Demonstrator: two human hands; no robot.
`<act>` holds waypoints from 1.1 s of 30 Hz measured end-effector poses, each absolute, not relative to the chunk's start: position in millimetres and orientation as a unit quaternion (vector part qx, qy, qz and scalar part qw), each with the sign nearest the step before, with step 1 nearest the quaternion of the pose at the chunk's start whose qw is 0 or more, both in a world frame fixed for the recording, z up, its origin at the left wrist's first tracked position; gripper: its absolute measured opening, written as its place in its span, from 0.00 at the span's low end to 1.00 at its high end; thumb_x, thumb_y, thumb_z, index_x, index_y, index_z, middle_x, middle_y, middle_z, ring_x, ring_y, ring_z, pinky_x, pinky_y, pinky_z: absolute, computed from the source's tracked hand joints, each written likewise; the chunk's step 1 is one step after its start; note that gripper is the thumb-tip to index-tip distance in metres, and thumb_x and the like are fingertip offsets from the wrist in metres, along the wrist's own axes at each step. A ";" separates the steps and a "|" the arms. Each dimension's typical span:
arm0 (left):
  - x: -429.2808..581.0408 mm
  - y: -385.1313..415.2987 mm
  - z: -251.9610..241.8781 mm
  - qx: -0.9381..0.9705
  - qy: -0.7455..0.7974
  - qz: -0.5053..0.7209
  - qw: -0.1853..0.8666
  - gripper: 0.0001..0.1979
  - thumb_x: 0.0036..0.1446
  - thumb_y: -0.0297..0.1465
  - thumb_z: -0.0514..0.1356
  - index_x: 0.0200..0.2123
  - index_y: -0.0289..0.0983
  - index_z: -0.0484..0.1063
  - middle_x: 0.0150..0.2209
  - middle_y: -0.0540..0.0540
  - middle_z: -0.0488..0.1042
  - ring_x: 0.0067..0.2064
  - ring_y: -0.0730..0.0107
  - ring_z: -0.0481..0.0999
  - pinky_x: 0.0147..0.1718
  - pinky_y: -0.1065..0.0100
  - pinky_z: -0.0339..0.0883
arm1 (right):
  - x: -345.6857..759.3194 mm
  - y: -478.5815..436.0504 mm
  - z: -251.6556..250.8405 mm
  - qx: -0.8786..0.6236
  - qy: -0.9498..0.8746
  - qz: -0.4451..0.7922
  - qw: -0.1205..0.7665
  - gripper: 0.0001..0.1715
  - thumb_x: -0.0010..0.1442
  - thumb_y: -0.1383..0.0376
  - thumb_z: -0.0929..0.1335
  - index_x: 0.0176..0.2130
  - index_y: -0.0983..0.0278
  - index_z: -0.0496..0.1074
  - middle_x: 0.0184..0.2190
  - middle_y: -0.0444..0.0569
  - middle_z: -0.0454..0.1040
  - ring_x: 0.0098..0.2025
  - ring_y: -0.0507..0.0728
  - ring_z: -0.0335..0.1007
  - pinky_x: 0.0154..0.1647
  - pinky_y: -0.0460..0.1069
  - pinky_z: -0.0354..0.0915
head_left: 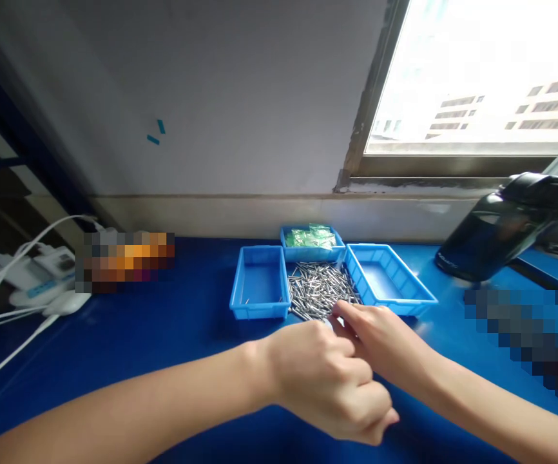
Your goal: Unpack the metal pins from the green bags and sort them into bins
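Two hands meet over a blue table (pixel 163 335): left hand (pixel 327 380) curled closed, contents hidden; right hand (pixel 380 338) pinching at the near edge of the pin pile (pixel 320 290) between two blue trays (pixel 258 283), apparently picking pins, which calls for fingertip care.

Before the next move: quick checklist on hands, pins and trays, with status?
1. Pile of metal pins within reach of both hands: ok.
2. Right hand fingertips at the pile's near edge: ok.
3. Left hand closed; whether it holds a pin: cannot tell.
4. Left tray has room: ok, nearly bare.
5. Right tray has room: ok.
6. Back tray holds green packets: ok.
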State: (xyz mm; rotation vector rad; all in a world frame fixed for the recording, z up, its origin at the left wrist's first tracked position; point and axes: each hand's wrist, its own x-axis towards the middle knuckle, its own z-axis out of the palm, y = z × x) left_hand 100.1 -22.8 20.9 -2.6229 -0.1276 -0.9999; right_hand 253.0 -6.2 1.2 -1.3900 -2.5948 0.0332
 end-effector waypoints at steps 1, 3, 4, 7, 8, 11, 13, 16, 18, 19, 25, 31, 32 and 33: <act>91.2 -24.9 10.4 -0.930 -0.078 -0.326 0.149 0.16 0.53 0.31 0.53 0.14 0.37 0.59 0.12 0.54 0.62 0.14 0.76 0.62 0.13 0.72 0.51 | 257.2 -7.0 3.3 -0.469 -0.876 0.011 0.111 0.11 0.61 0.67 0.57 0.29 0.64 0.63 0.20 0.45 0.69 0.18 0.50 0.63 0.19 0.44 0.50; 75.5 -28.5 -4.5 -0.948 -0.154 -0.258 0.106 0.14 0.53 0.32 0.53 0.16 0.37 0.60 0.13 0.53 0.63 0.14 0.75 0.63 0.12 0.72 0.49 | 264.7 -8.9 7.1 -0.450 -0.882 0.024 0.141 0.12 0.62 0.66 0.57 0.28 0.64 0.62 0.20 0.45 0.69 0.18 0.50 0.63 0.19 0.45 0.49; 69.3 -29.9 -9.0 -0.951 -0.195 -0.224 0.083 0.13 0.53 0.32 0.53 0.18 0.37 0.61 0.14 0.53 0.65 0.15 0.75 0.64 0.13 0.72 0.49 | 267.6 -9.7 8.1 -0.441 -0.883 0.039 0.153 0.12 0.62 0.66 0.57 0.29 0.64 0.63 0.20 0.45 0.69 0.18 0.50 0.63 0.19 0.45 0.49; 59.0 -31.8 -14.2 -0.945 -0.274 -0.179 0.015 0.11 0.54 0.30 0.53 0.20 0.37 0.61 0.17 0.53 0.67 0.18 0.74 0.67 0.15 0.73 0.53 | 273.4 -10.6 5.9 -0.411 -0.888 0.116 0.170 0.10 0.62 0.64 0.58 0.32 0.63 0.64 0.19 0.43 0.68 0.18 0.48 0.60 0.19 0.44 0.51; 57.7 -31.6 -14.2 -0.939 -0.294 -0.180 -0.007 0.11 0.55 0.30 0.52 0.20 0.36 0.61 0.17 0.52 0.67 0.18 0.75 0.67 0.16 0.73 0.54 | 274.5 -10.4 3.8 -0.403 -0.887 0.147 0.171 0.10 0.62 0.64 0.58 0.32 0.63 0.64 0.19 0.43 0.67 0.18 0.48 0.59 0.20 0.43 0.52; 56.7 -28.9 -12.4 -0.912 -0.349 -0.203 -0.079 0.10 0.56 0.29 0.51 0.23 0.36 0.62 0.19 0.52 0.66 0.19 0.76 0.67 0.19 0.74 0.57 | 276.9 -8.9 -3.3 -0.394 -0.876 0.233 0.153 0.11 0.63 0.62 0.57 0.33 0.63 0.64 0.18 0.42 0.65 0.18 0.48 0.55 0.20 0.43 0.53; 56.6 -26.7 -11.7 -0.891 -0.380 -0.211 -0.132 0.07 0.57 0.29 0.51 0.27 0.36 0.63 0.21 0.53 0.67 0.20 0.77 0.66 0.19 0.75 0.57 | 277.5 -8.3 -5.8 -0.396 -0.865 0.277 0.138 0.12 0.63 0.60 0.57 0.33 0.63 0.64 0.19 0.42 0.64 0.19 0.48 0.55 0.21 0.43 0.53; 55.8 -25.2 -13.4 -0.883 -0.386 -0.208 -0.166 0.04 0.56 0.30 0.53 0.34 0.36 0.65 0.24 0.52 0.68 0.21 0.76 0.67 0.20 0.75 0.59 | 276.6 -8.6 -5.7 -0.399 -0.842 0.340 0.126 0.15 0.64 0.59 0.56 0.31 0.63 0.63 0.19 0.42 0.63 0.20 0.48 0.55 0.21 0.42 0.53; 54.7 -25.2 -16.3 -0.896 -0.364 -0.203 -0.151 0.04 0.55 0.29 0.53 0.34 0.36 0.66 0.24 0.52 0.68 0.22 0.74 0.68 0.22 0.73 0.60 | 275.2 -9.1 -4.8 -0.402 -0.829 0.366 0.129 0.15 0.64 0.58 0.56 0.31 0.63 0.63 0.18 0.41 0.62 0.20 0.48 0.56 0.22 0.42 0.54; 54.1 -25.3 -17.8 -0.903 -0.353 -0.201 -0.141 0.05 0.56 0.29 0.52 0.32 0.36 0.67 0.24 0.51 0.68 0.23 0.73 0.68 0.23 0.73 0.61 | 274.7 -9.4 -4.5 -0.403 -0.826 0.372 0.131 0.15 0.64 0.58 0.56 0.32 0.63 0.63 0.18 0.41 0.62 0.20 0.48 0.57 0.22 0.42 0.54; 51.7 -23.2 -17.8 -0.907 -0.330 -0.208 -0.156 0.09 0.58 0.27 0.49 0.29 0.35 0.67 0.23 0.51 0.68 0.23 0.75 0.68 0.24 0.74 0.60 | 274.6 -10.9 -7.5 -0.385 -0.857 0.320 0.124 0.14 0.64 0.60 0.57 0.33 0.64 0.65 0.21 0.44 0.66 0.21 0.48 0.57 0.22 0.43 0.54; 51.1 -21.0 -12.0 -0.877 -0.346 -0.234 -0.237 0.07 0.59 0.27 0.50 0.32 0.37 0.68 0.26 0.51 0.68 0.25 0.77 0.67 0.25 0.77 0.60 | 273.3 -12.4 -8.0 -0.340 -0.896 0.266 0.103 0.11 0.63 0.64 0.58 0.35 0.64 0.67 0.22 0.44 0.67 0.22 0.48 0.61 0.23 0.43 0.52; 51.5 -20.9 -12.0 -0.876 -0.342 -0.234 -0.245 0.07 0.59 0.27 0.51 0.33 0.37 0.68 0.26 0.51 0.69 0.26 0.77 0.68 0.25 0.77 0.61 | 273.4 -12.5 -7.3 -0.331 -0.900 0.261 0.107 0.10 0.62 0.65 0.58 0.35 0.64 0.67 0.22 0.44 0.68 0.22 0.48 0.62 0.23 0.43 0.52; 52.4 -20.9 -11.9 -0.875 -0.339 -0.236 -0.254 0.07 0.59 0.26 0.51 0.34 0.38 0.69 0.27 0.51 0.69 0.26 0.78 0.68 0.26 0.77 0.61 | 273.7 -12.6 -6.6 -0.326 -0.903 0.258 0.110 0.10 0.62 0.66 0.58 0.36 0.64 0.67 0.23 0.44 0.68 0.22 0.48 0.62 0.23 0.43 0.52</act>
